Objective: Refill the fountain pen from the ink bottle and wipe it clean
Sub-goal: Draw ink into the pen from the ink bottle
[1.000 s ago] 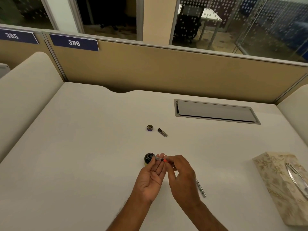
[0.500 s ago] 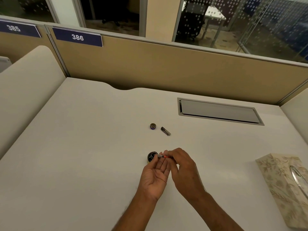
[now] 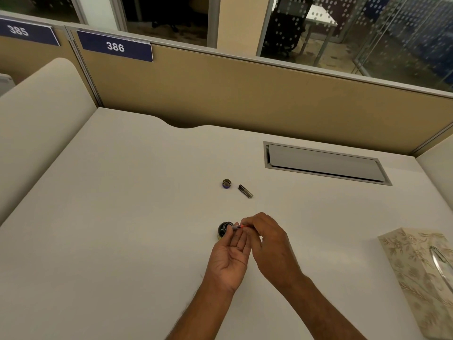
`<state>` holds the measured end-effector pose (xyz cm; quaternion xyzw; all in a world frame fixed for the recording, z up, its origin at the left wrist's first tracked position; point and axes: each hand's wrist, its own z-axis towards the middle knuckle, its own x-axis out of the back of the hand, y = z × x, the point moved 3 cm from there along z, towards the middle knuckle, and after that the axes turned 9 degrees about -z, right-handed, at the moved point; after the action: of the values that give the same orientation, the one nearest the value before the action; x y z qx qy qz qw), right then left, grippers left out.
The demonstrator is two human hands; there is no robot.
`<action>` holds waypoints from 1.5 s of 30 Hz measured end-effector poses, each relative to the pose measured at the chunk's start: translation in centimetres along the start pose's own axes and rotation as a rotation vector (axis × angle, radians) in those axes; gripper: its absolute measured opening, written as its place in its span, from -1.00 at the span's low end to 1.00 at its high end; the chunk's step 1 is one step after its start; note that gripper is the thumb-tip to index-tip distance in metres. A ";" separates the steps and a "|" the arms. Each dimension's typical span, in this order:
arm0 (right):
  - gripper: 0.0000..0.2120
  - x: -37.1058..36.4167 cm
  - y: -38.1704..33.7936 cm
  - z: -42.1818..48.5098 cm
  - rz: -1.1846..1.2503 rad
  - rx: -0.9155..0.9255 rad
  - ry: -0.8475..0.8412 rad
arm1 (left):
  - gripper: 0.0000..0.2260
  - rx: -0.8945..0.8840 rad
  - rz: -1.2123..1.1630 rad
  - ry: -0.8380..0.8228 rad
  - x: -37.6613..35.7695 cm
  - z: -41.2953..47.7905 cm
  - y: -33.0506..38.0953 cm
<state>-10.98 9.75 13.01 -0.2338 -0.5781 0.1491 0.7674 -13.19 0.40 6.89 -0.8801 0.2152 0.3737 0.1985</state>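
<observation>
Both your left hand (image 3: pixel 230 256) and right hand (image 3: pixel 267 244) pinch the slim, light pen section (image 3: pixel 237 227) beside the open ink bottle (image 3: pixel 223 230); grip its stiff barrel.

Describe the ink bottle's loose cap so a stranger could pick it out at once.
Start at the grey hatch set into the white desk, then look left and nearer, to two small things lying side by side. The cap is the left one: round, dark, with a purple band, unlike the slim pen piece beside it.
</observation>
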 end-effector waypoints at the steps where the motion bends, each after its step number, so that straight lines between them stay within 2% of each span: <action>1: -0.86 0.0 0.0 0.1 -0.003 0.002 -0.003 | -0.80 -0.001 -0.005 0.003 0.0 0.0 0.0; 18: -0.85 -0.1 -0.1 0.9 -0.038 0.015 0.003 | -0.79 0.010 -0.116 0.004 -0.5 0.3 0.0; 22: -0.94 -0.2 -0.1 0.7 -0.064 0.031 -0.009 | -0.77 0.019 -0.129 0.003 -0.7 0.1 -0.1; 29: -0.86 -0.2 -0.2 0.8 -0.038 0.014 -0.005 | -0.76 0.009 -0.122 0.015 -0.7 0.2 -0.1; 35: -0.93 -0.2 -0.2 1.0 -0.076 0.012 -0.001 | -0.69 0.033 -0.144 -0.007 -1.0 -0.1 -0.2; 45: -0.88 -0.5 0.1 0.8 -0.058 -0.009 0.011 | -0.72 0.025 -0.189 -0.011 -1.0 -0.2 -0.4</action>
<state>-11.91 9.76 12.77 -0.2211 -0.5810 0.1227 0.7736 -13.46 0.89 7.87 -0.8918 0.1348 0.3557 0.2448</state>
